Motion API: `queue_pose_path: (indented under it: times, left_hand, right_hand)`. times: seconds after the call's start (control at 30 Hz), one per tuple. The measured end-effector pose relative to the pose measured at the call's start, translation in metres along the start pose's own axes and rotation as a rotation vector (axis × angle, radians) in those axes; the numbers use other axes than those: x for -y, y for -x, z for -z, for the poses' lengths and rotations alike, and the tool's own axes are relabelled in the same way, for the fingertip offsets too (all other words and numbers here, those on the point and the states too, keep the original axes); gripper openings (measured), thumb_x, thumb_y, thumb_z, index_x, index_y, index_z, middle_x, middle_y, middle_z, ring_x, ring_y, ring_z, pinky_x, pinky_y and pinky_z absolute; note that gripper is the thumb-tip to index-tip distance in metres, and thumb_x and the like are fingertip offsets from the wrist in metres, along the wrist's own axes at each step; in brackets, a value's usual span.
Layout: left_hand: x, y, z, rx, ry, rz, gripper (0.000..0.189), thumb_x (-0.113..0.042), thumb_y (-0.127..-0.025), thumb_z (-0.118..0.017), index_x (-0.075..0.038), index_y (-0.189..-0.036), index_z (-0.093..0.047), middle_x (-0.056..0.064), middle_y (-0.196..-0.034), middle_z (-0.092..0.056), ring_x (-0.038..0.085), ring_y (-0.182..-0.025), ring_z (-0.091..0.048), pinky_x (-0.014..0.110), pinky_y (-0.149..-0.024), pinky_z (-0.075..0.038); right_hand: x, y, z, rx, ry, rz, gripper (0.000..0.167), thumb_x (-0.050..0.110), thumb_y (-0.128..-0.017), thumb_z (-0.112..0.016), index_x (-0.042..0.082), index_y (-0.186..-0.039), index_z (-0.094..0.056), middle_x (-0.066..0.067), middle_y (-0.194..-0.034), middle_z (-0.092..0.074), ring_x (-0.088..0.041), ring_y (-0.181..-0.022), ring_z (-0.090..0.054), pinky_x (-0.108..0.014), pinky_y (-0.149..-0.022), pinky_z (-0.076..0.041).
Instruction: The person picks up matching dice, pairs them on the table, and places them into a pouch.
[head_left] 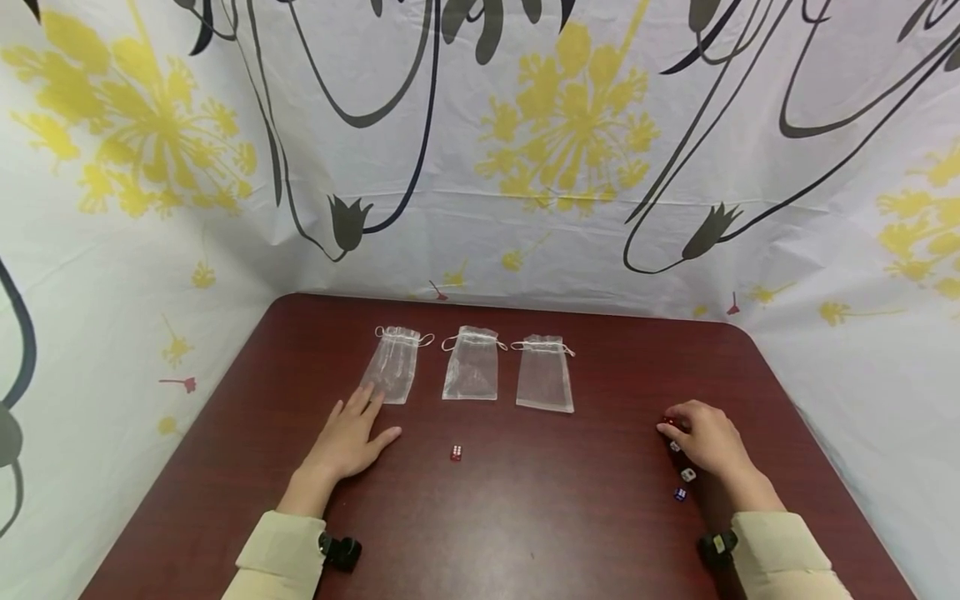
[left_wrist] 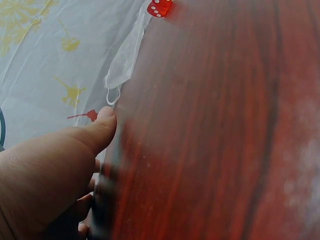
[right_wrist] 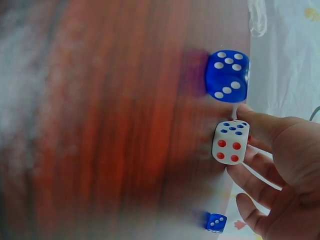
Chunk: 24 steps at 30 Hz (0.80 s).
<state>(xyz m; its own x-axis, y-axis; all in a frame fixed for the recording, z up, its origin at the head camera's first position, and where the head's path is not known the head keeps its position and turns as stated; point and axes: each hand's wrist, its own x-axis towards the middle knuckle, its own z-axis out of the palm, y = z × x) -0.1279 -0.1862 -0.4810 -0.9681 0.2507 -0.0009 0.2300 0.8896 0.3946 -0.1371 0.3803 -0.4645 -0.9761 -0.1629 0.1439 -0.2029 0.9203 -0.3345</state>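
Observation:
In the head view my left hand (head_left: 347, 442) lies on the table with its fingers spread. Its fingertips reach the lower corner of the leftmost sheer drawstring bag (head_left: 394, 367). On the right side, my right hand (head_left: 708, 437) pinches a red die (head_left: 668, 420) between thumb and fingers; the hand covers part of it. Close by that hand are a white die (head_left: 688, 475) and a blue die (head_left: 680, 494). Another whitish die (head_left: 675, 447) lies just under the fingers. A further blue die (right_wrist: 216, 222) shows beyond the fingers in the right wrist view.
A second drawstring bag (head_left: 471, 367) and a third one (head_left: 545, 375) lie flat in the row. One red die (head_left: 456, 452) sits below the middle bag. The dark red-brown table (head_left: 525, 517) meets a patterned cloth (head_left: 465, 150) at its back and sides.

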Motion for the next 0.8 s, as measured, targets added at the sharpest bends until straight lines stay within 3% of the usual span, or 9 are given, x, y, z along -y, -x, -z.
queue_pose_path:
  times: [0.37,0.8]
  left_hand:
    - [0.0,0.0,0.0,0.002,0.003,-0.001,0.075,-0.045,-0.1,-0.06,0.003,-0.154,-0.037,0.027,-0.162,-0.024,0.043,-0.15,-0.021,0.063,-0.12,-0.013]
    - [0.001,0.0,0.0,0.002,0.003,-0.006,0.075,-0.044,-0.101,-0.06,0.003,-0.154,-0.037,0.025,-0.163,-0.023,0.042,-0.151,-0.021,0.063,-0.12,-0.014]
  right_hand:
    - [0.0,0.001,0.002,-0.02,-0.018,0.001,0.024,0.019,-0.088,-0.079,0.001,-0.102,-0.075,-0.019,-0.101,-0.07,-0.036,-0.087,-0.068,-0.057,-0.07,-0.054]
    - [0.02,-0.008,0.005,-0.121,-0.062,0.078,0.022,0.018,-0.087,-0.081,0.002,-0.102,-0.076,-0.012,-0.098,-0.072,-0.031,-0.084,-0.07,-0.053,-0.07,-0.055]
